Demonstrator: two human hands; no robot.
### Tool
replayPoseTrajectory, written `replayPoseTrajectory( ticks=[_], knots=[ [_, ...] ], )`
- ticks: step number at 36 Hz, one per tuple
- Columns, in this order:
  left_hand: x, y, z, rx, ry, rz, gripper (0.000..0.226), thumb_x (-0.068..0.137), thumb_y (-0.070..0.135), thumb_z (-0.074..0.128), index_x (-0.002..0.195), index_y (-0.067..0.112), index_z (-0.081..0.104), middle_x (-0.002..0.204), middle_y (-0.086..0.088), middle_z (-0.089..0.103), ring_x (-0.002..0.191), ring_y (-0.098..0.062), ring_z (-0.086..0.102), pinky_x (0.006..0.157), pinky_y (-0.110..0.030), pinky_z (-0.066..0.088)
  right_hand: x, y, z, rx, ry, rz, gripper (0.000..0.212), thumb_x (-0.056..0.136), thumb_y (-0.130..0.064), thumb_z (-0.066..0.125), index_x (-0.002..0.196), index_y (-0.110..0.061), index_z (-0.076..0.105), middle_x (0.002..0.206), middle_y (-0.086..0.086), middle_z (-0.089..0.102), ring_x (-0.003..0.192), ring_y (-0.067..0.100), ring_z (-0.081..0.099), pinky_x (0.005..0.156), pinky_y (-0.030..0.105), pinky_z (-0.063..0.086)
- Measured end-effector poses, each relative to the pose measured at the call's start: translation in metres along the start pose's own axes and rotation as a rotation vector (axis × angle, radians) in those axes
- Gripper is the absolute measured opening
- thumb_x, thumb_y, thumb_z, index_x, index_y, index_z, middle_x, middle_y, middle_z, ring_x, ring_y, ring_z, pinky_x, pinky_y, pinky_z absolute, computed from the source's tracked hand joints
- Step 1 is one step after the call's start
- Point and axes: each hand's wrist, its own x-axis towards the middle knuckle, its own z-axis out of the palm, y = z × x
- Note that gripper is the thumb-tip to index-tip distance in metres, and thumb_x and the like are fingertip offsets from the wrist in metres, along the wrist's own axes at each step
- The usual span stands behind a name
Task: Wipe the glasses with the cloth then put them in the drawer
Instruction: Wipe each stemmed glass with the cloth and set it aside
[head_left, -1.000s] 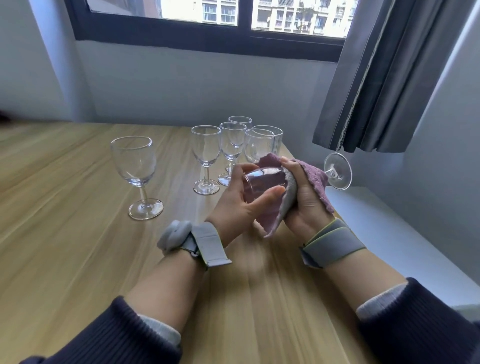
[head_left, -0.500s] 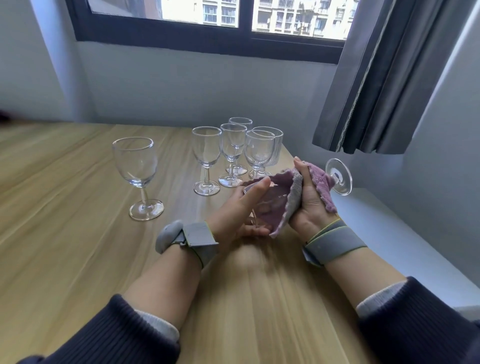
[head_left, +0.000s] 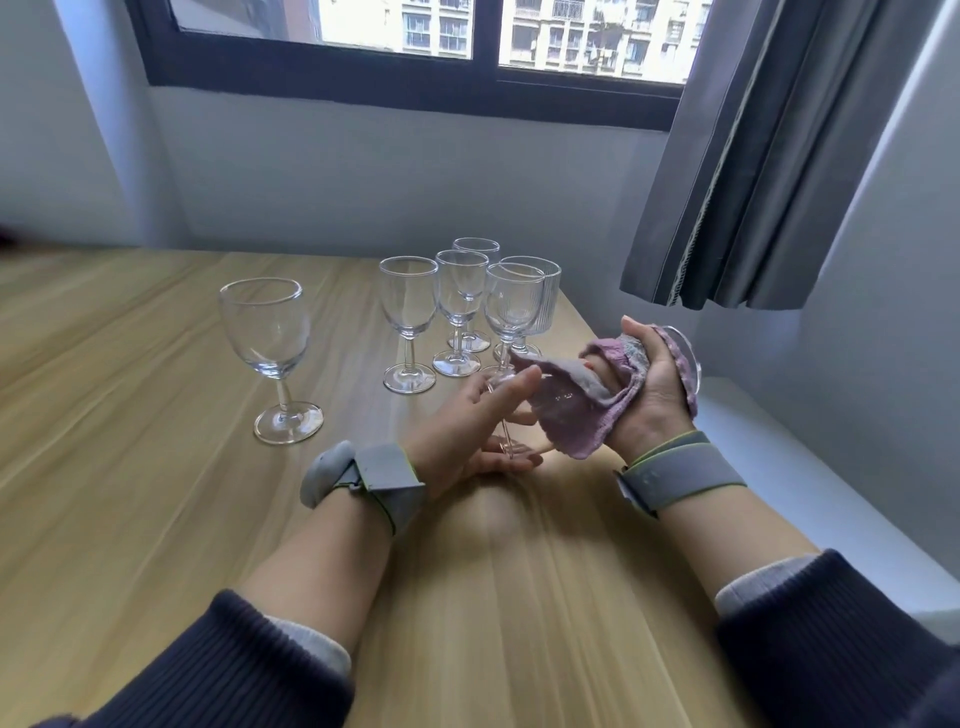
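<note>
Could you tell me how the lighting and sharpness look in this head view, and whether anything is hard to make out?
Head view: daylight from the window is overexposed; the table looks smeared at the left; the wide lens bends the edges; the glass in the cloth is mostly hidden, its transparent rim faint near the left hand.
</note>
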Motion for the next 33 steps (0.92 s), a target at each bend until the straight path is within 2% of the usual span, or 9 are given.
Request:
replayPoseTrajectory(
  ticks=[4, 8, 14, 17, 22, 27, 29, 31, 33],
  knots=[
    [0.002, -0.004, 0.001, -0.018, -0.004, 0.019, 0.052, 0.088, 0.034, 0.062, 0.130, 0.014, 0.039, 0.111, -0.012, 0.053, 0.073, -0.033, 0.064, 0.057, -0.028, 0.058, 0.002, 0.000, -0.001, 0.031, 0.010, -0.015, 0.044, 0.086, -0.032, 0.057, 0.049, -0.009, 0.051, 0.045, 0.006, 0.050, 0.045, 0.019, 0.047, 0.055, 0.021, 0.043],
    [0.003, -0.005, 0.001, -0.037, -0.014, 0.021, 0.055, 0.088, 0.028, 0.064, 0.135, 0.021, 0.037, 0.128, -0.014, 0.051, 0.088, -0.035, 0.063, 0.055, -0.028, 0.056, 0.004, 0.000, -0.002, 0.032, 0.030, -0.013, 0.040, 0.086, -0.032, 0.056, 0.055, -0.008, 0.048, 0.045, 0.007, 0.050, 0.044, 0.019, 0.046, 0.052, 0.018, 0.043],
    [0.002, -0.006, -0.001, 0.034, -0.035, 0.097, 0.052, 0.085, 0.019, 0.069, 0.131, 0.019, 0.044, 0.110, -0.007, 0.061, 0.075, -0.020, 0.063, 0.075, -0.037, 0.059, 0.004, -0.001, -0.002, 0.034, 0.050, -0.013, 0.039, 0.086, -0.034, 0.057, 0.057, -0.009, 0.047, 0.046, 0.006, 0.050, 0.048, 0.019, 0.045, 0.055, 0.020, 0.042],
    [0.003, -0.009, -0.006, 0.220, -0.012, 0.192, 0.072, 0.067, 0.030, 0.086, 0.129, 0.028, 0.050, 0.124, -0.001, 0.059, 0.091, -0.021, 0.067, 0.087, -0.043, 0.057, 0.003, 0.000, -0.002, 0.035, 0.072, -0.014, 0.042, 0.086, -0.034, 0.057, 0.054, -0.009, 0.048, 0.046, 0.006, 0.050, 0.047, 0.019, 0.046, 0.056, 0.022, 0.041],
    [0.000, -0.007, -0.010, 0.286, 0.009, 0.285, 0.078, 0.068, 0.013, 0.086, 0.132, 0.033, 0.048, 0.123, 0.005, 0.058, 0.081, -0.023, 0.060, 0.081, -0.053, 0.056, 0.006, 0.006, -0.001, 0.124, 0.107, 0.000, 0.043, 0.086, -0.033, 0.056, 0.052, -0.010, 0.045, 0.044, 0.005, 0.045, 0.048, 0.019, 0.041, 0.058, 0.024, 0.038],
    [0.002, -0.001, -0.016, 0.150, 0.039, 0.209, 0.096, 0.047, 0.037, 0.085, 0.133, 0.035, 0.044, 0.129, -0.002, 0.054, 0.094, -0.018, 0.065, 0.079, -0.035, 0.058, 0.007, 0.014, 0.009, 0.227, 0.079, -0.009, 0.048, 0.087, -0.031, 0.053, 0.044, -0.010, 0.047, 0.039, 0.002, 0.043, 0.038, 0.018, 0.041, 0.050, 0.017, 0.039],
    [0.001, 0.003, -0.017, 0.013, 0.001, 0.093, 0.094, 0.049, 0.046, 0.081, 0.134, 0.029, 0.044, 0.122, -0.008, 0.059, 0.098, -0.028, 0.067, 0.074, -0.037, 0.059, 0.005, 0.018, 0.015, 0.237, 0.072, -0.011, 0.042, 0.089, -0.030, 0.052, 0.052, -0.010, 0.047, 0.039, 0.003, 0.046, 0.035, 0.018, 0.045, 0.047, 0.015, 0.045],
    [-0.004, 0.007, -0.018, -0.061, -0.017, -0.038, 0.086, 0.061, 0.066, 0.072, 0.133, 0.026, 0.045, 0.119, -0.015, 0.059, 0.086, -0.039, 0.069, 0.063, -0.038, 0.059, 0.003, 0.022, 0.018, 0.222, 0.066, -0.018, 0.037, 0.089, -0.031, 0.052, 0.058, -0.011, 0.045, 0.039, 0.004, 0.048, 0.034, 0.018, 0.048, 0.046, 0.016, 0.047],
    [-0.006, 0.009, -0.019, -0.051, 0.028, -0.102, 0.077, 0.073, 0.075, 0.057, 0.129, 0.023, 0.047, 0.110, -0.018, 0.060, 0.061, -0.031, 0.067, 0.046, -0.030, 0.054, 0.002, 0.023, 0.020, 0.192, 0.053, -0.011, 0.036, 0.089, -0.031, 0.053, 0.060, -0.012, 0.046, 0.041, 0.004, 0.050, 0.036, 0.018, 0.050, 0.051, 0.019, 0.046]
  ],
)
